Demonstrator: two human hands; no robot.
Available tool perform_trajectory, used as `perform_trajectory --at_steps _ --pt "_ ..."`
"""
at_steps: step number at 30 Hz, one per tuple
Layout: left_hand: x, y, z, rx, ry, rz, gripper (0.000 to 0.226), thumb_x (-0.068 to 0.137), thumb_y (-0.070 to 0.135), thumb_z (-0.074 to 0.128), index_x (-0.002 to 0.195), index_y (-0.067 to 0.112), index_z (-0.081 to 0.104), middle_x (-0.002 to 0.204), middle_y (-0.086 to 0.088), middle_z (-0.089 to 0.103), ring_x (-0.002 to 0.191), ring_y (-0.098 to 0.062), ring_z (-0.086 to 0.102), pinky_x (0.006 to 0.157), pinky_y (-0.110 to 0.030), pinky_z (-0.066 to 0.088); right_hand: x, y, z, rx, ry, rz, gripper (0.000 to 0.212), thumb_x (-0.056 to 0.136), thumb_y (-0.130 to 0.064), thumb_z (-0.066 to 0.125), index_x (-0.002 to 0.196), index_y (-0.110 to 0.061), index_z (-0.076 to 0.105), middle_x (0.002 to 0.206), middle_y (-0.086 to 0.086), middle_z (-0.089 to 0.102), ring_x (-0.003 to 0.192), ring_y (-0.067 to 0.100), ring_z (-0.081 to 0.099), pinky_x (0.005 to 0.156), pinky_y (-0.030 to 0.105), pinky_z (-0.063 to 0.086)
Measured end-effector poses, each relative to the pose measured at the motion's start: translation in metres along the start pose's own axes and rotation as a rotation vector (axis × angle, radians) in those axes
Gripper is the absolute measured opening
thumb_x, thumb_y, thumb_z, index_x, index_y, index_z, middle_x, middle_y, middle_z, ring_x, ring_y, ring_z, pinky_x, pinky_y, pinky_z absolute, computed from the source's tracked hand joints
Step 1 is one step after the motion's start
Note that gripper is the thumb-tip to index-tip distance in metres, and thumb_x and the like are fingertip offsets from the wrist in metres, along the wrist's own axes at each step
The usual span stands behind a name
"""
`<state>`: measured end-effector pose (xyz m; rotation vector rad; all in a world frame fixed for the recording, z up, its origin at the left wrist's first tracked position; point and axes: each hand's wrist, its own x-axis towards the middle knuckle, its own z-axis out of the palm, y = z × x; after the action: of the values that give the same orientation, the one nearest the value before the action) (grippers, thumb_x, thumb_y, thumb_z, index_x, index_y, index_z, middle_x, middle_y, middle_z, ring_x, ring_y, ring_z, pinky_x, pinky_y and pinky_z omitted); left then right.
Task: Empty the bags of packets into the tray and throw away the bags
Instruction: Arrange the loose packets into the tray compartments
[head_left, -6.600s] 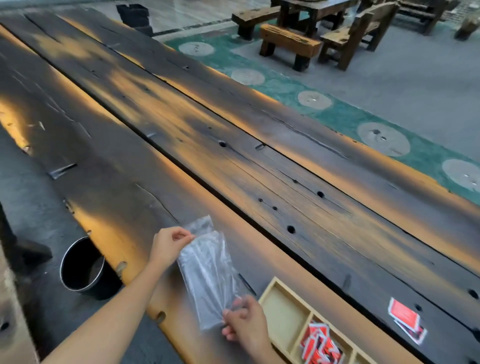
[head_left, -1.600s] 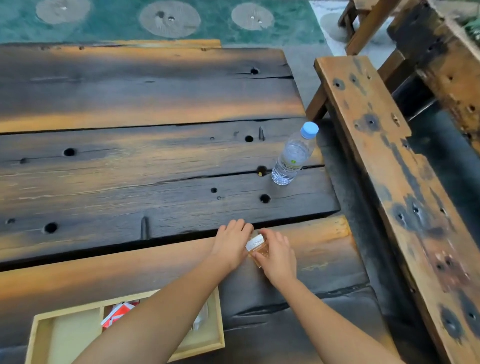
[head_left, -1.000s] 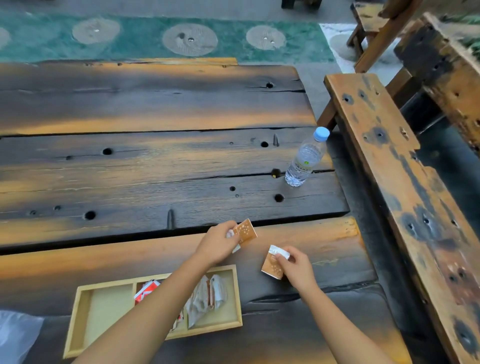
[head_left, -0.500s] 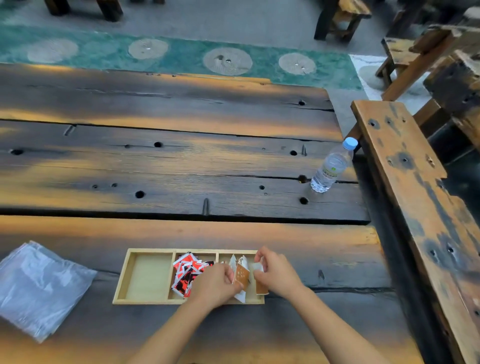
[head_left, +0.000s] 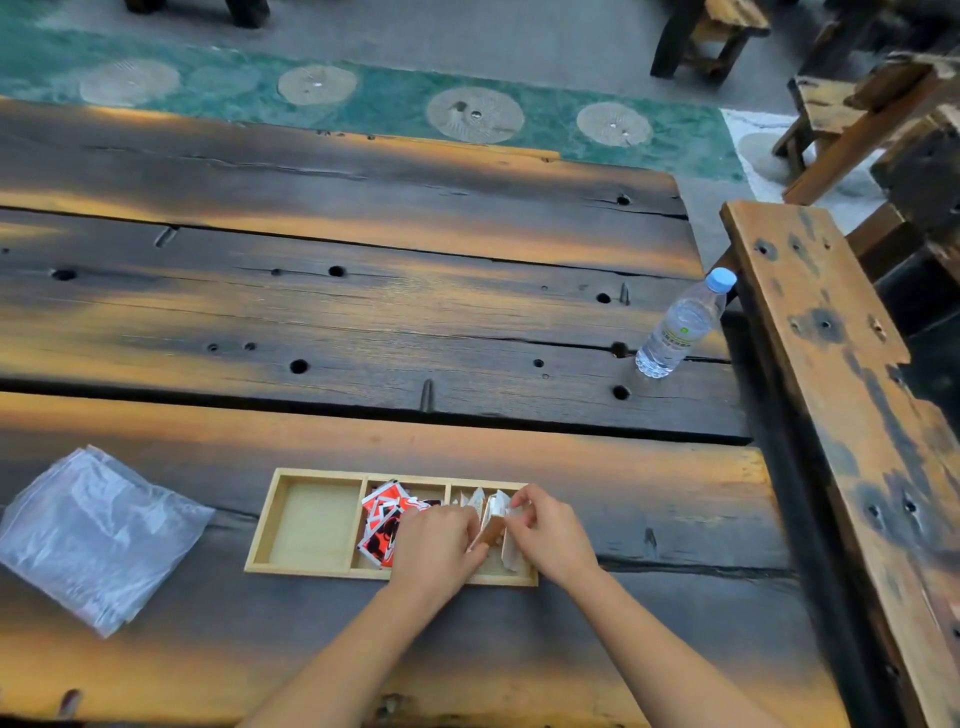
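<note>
Your left hand (head_left: 435, 545) and right hand (head_left: 549, 535) together pinched a brown packet (head_left: 491, 526), upright in the tray's (head_left: 260, 525) right compartment; red packets (head_left: 382, 525) lay just left, bags (head_left: 96, 535) farther left.

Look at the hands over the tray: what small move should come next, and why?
Probably let go of the brown packets so they settle into the tray's right compartment. Both the left hand and the right hand pinch them directly over that compartment, where pale packets already lie; the red ones fill the middle compartment.
</note>
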<state>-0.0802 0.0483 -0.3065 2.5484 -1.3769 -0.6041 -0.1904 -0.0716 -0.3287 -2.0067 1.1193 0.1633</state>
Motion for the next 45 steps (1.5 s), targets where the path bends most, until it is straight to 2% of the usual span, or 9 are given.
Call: perform_trajectory --at_steps 4,8,12,18,26,33,38,43,45 --pt "0.002 0.005 0.003 0.116 -0.073 0.139 0.008 0.078 0.027 0.054 0.082 0.023 0.059 0.090 0.002 0.068 0.092 -0.021 0.059 0.071 -0.032 0.025 -0.003 0.003 -0.004 0.090 0.065 0.041 0.009 0.083 -0.031 0.052 0.087 -0.025 0.058 0.075 -0.001 0.066 0.076 0.020 0.062 0.073 0.040 0.053" --pt "0.010 0.010 0.003 0.356 -0.204 0.180 0.012 0.081 0.017 0.056 0.090 0.018 0.064 0.098 -0.004 0.070 0.099 -0.026 0.058 0.082 -0.036 0.033 -0.004 0.009 -0.008 0.111 0.072 0.061 0.007 0.082 -0.034 0.048 0.076 -0.033 0.053 0.071 0.000 0.064 0.068 0.023 0.064 0.070 0.043 0.055" --pt "0.019 0.012 0.000 0.520 -0.265 0.199 0.008 0.079 0.011 0.060 0.084 0.017 0.064 0.098 -0.006 0.070 0.099 -0.027 0.058 0.087 -0.037 0.034 -0.004 0.015 -0.008 0.101 0.052 0.083 0.007 0.080 -0.038 0.047 0.075 -0.037 0.051 0.071 -0.004 0.063 0.067 0.022 0.065 0.070 0.043 0.056" --pt "0.017 0.012 0.004 0.407 -0.260 0.162 0.019 0.081 0.019 0.057 0.099 0.016 0.060 0.102 -0.008 0.068 0.102 -0.028 0.059 0.087 -0.037 0.035 -0.004 0.010 -0.004 0.089 0.039 0.043 0.008 0.083 -0.036 0.048 0.082 -0.031 0.055 0.067 -0.006 0.062 0.068 0.019 0.064 0.069 0.041 0.055" --pt "0.013 0.004 0.020 0.326 -0.222 0.114 0.017 0.085 0.008 0.053 0.091 0.016 0.067 0.094 -0.006 0.070 0.093 -0.027 0.061 0.082 -0.037 0.038 0.000 0.009 -0.003 0.052 0.027 0.004 0.008 0.086 -0.029 0.049 0.083 -0.031 0.056 0.067 -0.007 0.061 0.067 0.016 0.060 0.064 0.037 0.051" --pt "-0.003 -0.006 0.003 0.091 -0.115 0.111 0.020 0.083 0.023 0.052 0.098 0.016 0.065 0.101 -0.004 0.069 0.097 -0.024 0.061 0.087 -0.037 0.042 0.001 -0.006 -0.005 -0.020 0.117 -0.098 0.010 0.086 -0.027 0.050 0.084 -0.032 0.058 0.070 -0.010 0.061 0.065 0.012 0.057 0.056 0.030 0.042" --pt "-0.038 -0.040 -0.028 -0.251 0.188 -0.059 0.021 0.079 0.034 0.051 0.094 0.025 0.063 0.090 0.006 0.068 0.087 -0.014 0.061 0.077 -0.028 0.043 0.007 -0.051 0.004 -0.037 0.134 -0.323 0.009 0.085 -0.022 0.053 0.083 -0.030 0.058 0.065 -0.010 0.058 0.064 0.008 0.055 0.052 0.027 0.038" --pt "-0.085 -0.119 -0.039 -0.658 0.421 -0.562 0.005 0.074 0.024 0.061 0.077 0.026 0.064 0.073 0.009 0.067 0.066 -0.006 0.059 0.066 -0.024 0.047 0.007 -0.107 0.035 -0.113 0.020 -0.540 0.009 0.085 -0.023 0.055 0.087 -0.031 0.058 0.076 -0.013 0.060 0.068 0.004 0.055 0.061 0.031 0.045" --pt "-0.107 -0.163 -0.037 -0.792 0.536 -0.752 0.021 0.077 0.008 0.065 0.071 0.028 0.063 0.073 0.006 0.067 0.066 -0.011 0.060 0.063 -0.017 0.046 0.004 -0.127 0.053 -0.138 -0.018 -0.601 0.010 0.084 -0.024 0.054 0.089 -0.031 0.059 0.080 -0.016 0.059 0.069 0.000 0.053 0.064 0.030 0.047"
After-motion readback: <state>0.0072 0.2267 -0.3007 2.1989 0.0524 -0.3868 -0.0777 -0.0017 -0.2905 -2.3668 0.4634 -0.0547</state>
